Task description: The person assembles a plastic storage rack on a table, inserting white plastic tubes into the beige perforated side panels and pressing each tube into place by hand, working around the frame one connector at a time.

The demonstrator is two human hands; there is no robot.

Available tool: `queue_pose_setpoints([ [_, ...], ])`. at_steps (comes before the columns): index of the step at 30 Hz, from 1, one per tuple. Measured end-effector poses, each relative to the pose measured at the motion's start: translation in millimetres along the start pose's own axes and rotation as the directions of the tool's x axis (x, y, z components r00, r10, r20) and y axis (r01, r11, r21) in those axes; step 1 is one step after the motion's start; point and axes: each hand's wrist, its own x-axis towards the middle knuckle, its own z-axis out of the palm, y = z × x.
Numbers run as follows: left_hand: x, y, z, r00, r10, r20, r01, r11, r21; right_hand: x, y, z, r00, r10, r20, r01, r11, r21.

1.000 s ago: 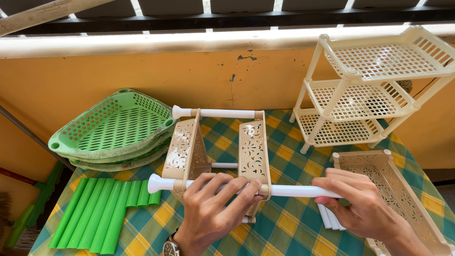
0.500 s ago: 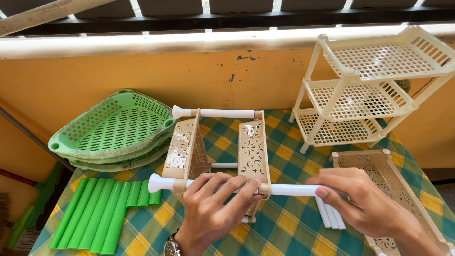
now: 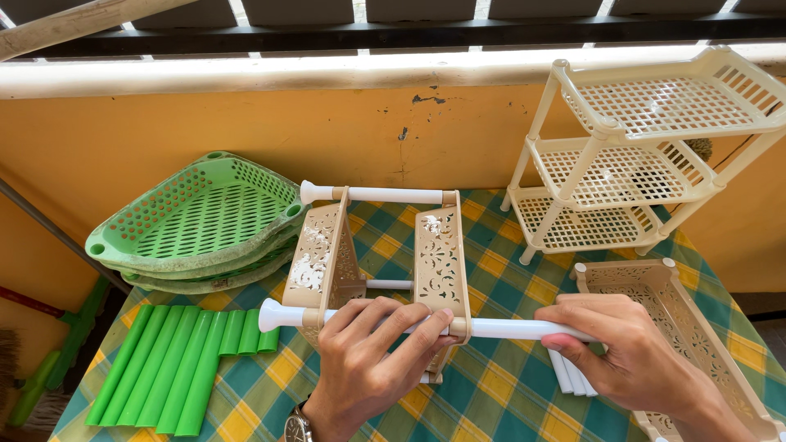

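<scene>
**Right hand drawn in along the white tube; left hand unchanged**

Since the earlier frames the right hand (image 3: 630, 356) has slid slightly inward along the near white tube (image 3: 508, 329); the left hand (image 3: 368, 360) has kept its place. Left grip: fingers closed over the tube where it passes through the right-hand beige tray (image 3: 438, 262). Right grip: fingers curled around the tube's free end, thumb underneath. Two beige perforated trays stand on edge, the second beige tray (image 3: 319, 258) to the left, threaded on this tube and on a far white tube (image 3: 385, 195). The assembly rests mid-counter on the checked cloth (image 3: 499, 258). Loose white tubes (image 3: 569, 376) lie beneath the right hand. Green trays (image 3: 196, 217) are stacked at left, green tubes (image 3: 172, 360) before them. A finished cream rack (image 3: 639, 155) stands at right, another beige tray (image 3: 679, 311) just beside the right hand.
</scene>
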Motion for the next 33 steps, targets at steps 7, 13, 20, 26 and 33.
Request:
queue_pose_setpoints([
  [7,0.9,0.6,0.3,1.0,-0.021,0.003,0.021,1.0,-0.012,-3.7,-1.2,4.6,0.997,-0.014,-0.073,0.008,0.997,-0.082],
  [13,1.3,1.7,0.3,1.0,-0.031,0.004,0.031,0.999,-0.012,-8.9,1.9,8.6,0.993,-0.038,-0.113,0.03,0.997,-0.07],
  [20,2.5,1.5,0.6,1.0,-0.026,-0.009,0.026,1.0,-0.016,-7.1,-2.8,3.5,0.998,0.001,-0.056,-0.002,1.0,-0.013],
  [26,2.5,1.6,0.6,0.999,-0.033,-0.019,0.033,0.999,-0.021,-4.6,-7.0,-0.5,0.995,0.094,0.047,-0.094,0.996,0.0],
  [33,3.2,2.0,0.3,0.999,-0.034,-0.023,0.034,0.999,-0.023,-8.7,-4.6,4.9,0.999,0.026,-0.045,-0.029,0.997,-0.065],
])
